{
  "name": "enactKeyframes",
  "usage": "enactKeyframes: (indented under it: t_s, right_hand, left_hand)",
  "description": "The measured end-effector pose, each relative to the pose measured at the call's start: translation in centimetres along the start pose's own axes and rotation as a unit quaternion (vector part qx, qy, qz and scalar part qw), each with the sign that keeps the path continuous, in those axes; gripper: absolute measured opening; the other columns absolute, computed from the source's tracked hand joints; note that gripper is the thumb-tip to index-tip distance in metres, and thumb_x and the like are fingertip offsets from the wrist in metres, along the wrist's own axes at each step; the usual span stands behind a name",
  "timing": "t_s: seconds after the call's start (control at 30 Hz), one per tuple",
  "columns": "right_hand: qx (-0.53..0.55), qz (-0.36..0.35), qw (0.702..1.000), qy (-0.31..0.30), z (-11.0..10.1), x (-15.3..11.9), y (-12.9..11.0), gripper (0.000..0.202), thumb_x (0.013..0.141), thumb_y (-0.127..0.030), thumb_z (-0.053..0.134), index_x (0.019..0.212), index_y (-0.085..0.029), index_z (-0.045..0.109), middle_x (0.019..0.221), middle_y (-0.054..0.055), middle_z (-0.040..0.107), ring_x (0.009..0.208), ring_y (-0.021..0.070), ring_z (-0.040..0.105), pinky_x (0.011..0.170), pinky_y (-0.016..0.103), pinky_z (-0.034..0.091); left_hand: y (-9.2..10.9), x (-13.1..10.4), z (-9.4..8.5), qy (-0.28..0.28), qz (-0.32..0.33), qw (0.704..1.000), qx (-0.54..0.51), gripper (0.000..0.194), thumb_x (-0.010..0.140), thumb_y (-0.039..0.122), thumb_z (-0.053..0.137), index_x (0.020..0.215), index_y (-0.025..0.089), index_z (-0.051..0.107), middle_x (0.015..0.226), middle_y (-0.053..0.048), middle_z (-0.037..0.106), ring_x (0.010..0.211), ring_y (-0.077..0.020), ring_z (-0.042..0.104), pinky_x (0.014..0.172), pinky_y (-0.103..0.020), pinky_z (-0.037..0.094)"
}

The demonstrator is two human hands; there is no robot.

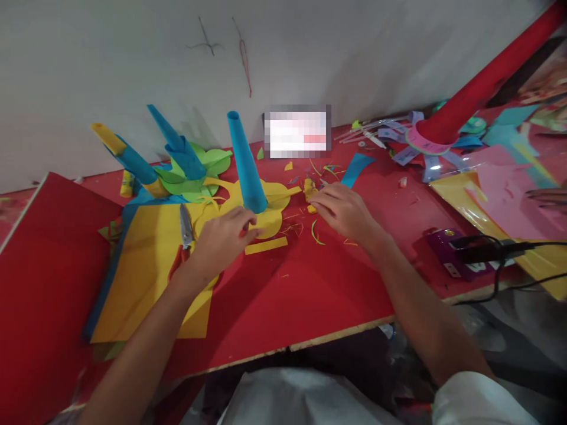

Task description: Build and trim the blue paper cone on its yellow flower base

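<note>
While scraps [266,245] litter tbl [266,301], cone [248,171] stands.

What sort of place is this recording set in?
Probably a paper-craft workspace, though whether a classroom, workshop or home is unclear. A red-topped table holds an upright blue paper cone, scissors and a large yellow sheet.

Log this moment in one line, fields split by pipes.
left hand: by yellow petal cutout | right hand: at small yellow piece | blue cone: upright on cutout | scissors: on yellow sheet
</note>
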State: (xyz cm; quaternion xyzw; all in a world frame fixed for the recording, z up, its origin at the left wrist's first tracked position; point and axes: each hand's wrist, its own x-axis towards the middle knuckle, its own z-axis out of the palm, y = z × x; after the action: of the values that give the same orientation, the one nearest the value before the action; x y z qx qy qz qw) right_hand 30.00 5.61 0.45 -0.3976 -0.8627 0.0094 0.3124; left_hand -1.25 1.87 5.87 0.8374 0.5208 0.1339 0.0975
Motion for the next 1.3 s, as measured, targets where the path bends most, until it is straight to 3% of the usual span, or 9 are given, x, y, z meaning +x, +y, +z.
enactKeyframes:
  t_s: [0.1,0.2,0.37,0.47,0.6,0.8,0.93,1.07,1.3]
  right_hand:
    - [0.008,-0.033,0.999,-0.003,1.0,0.2,-1.4,0.027,0.109,-0.025,0.045,0.101,-0.024,0.072,0.093,0.006,0.071,0.091,0.0237,0.061,0.087,0.040,0.047]
    - [0.017,-0.056,0.998,-0.007,2.1,0.3,-2.6,0.027,0.109,-0.024,0.046,0.101,-0.023,0.072,0.092,0.006,0.072,0.089,0.0232,0.060,0.085,0.039,0.047]
    - [0.049,-0.036,0.998,0.006,3.1,0.5,-4.6,0.027,0.110,-0.026,0.046,0.107,-0.020,0.072,0.095,0.008,0.074,0.089,0.0232,0.062,0.084,0.039,0.048]
    - [0.067,-0.014,0.997,0.017,3.4,0.5,-5.6,0.028,0.111,-0.029,0.045,0.112,-0.021,0.071,0.094,0.007,0.074,0.088,0.0229,0.062,0.082,0.038,0.047]
    - [0.068,-0.014,0.998,0.000,3.8,0.4,-5.9,0.031,0.111,-0.028,0.042,0.107,-0.023,0.072,0.091,0.007,0.072,0.086,0.0227,0.059,0.081,0.038,0.046]
    - [0.077,-0.023,0.997,-0.024,3.8,0.5,-6.1,0.031,0.111,-0.028,0.042,0.105,-0.024,0.072,0.091,0.007,0.072,0.084,0.0229,0.058,0.079,0.038,0.045]
    - [0.077,-0.035,0.996,-0.037,3.8,0.6,-6.3,0.031,0.110,-0.027,0.042,0.104,-0.024,0.072,0.090,0.007,0.071,0.084,0.0231,0.059,0.079,0.038,0.045]
    - [0.058,-0.046,0.996,-0.041,3.9,0.5,-6.2,0.031,0.110,-0.027,0.042,0.103,-0.023,0.072,0.087,0.007,0.071,0.082,0.0226,0.058,0.077,0.037,0.045]
    - [0.053,-0.055,0.997,-0.031,3.9,0.5,-6.3,0.029,0.110,-0.025,0.043,0.104,-0.023,0.072,0.087,0.006,0.071,0.083,0.0226,0.059,0.078,0.036,0.046]
  left_hand:
    - [-0.8,-1.5,1.1,-0.158,0.020,0.986,0.043,0.021,0.101,0.042,0.063,0.109,0.022,0.065,0.117,-0.006,0.066,0.092,-0.0227,0.066,0.069,-0.033,0.040]
    - [-1.1,-2.0,1.4,-0.196,0.025,0.980,-0.015,0.015,0.102,0.037,0.059,0.102,0.022,0.060,0.111,-0.004,0.064,0.096,-0.0229,0.065,0.072,-0.033,0.041]
    - [-1.2,-1.9,1.5,-0.183,-0.023,0.972,-0.148,0.006,0.094,0.018,0.057,0.096,0.023,0.053,0.088,0.001,0.066,0.080,-0.0178,0.061,0.071,-0.031,0.039]
    - [-1.1,-1.9,1.9,-0.151,-0.039,0.977,-0.146,0.007,0.094,0.023,0.059,0.100,0.023,0.056,0.088,0.000,0.067,0.078,-0.0183,0.061,0.070,-0.031,0.040]
    - [-0.5,-2.4,2.5,-0.112,0.008,0.992,-0.053,0.019,0.092,0.034,0.071,0.095,0.022,0.056,0.094,-0.003,0.064,0.086,-0.0238,0.061,0.074,-0.035,0.042]
    - [0.3,-3.0,2.7,-0.134,0.052,0.985,-0.095,0.011,0.097,0.017,0.059,0.089,0.021,0.052,0.096,-0.003,0.060,0.093,-0.0223,0.061,0.080,-0.035,0.045]
    - [0.2,-2.8,3.1,-0.062,0.022,0.997,-0.051,0.016,0.100,0.032,0.064,0.092,0.021,0.054,0.092,-0.003,0.064,0.085,-0.0219,0.061,0.072,-0.033,0.042]
    - [-0.1,-2.6,4.1,0.029,0.014,0.999,0.040,0.034,0.100,0.053,0.063,0.095,0.019,0.060,0.093,-0.008,0.069,0.088,-0.0267,0.066,0.078,-0.038,0.045]
    - [-0.1,-2.6,5.5,0.005,0.047,0.998,0.042,0.042,0.093,0.048,0.075,0.119,0.017,0.062,0.115,-0.012,0.069,0.110,-0.0319,0.065,0.092,-0.043,0.049]
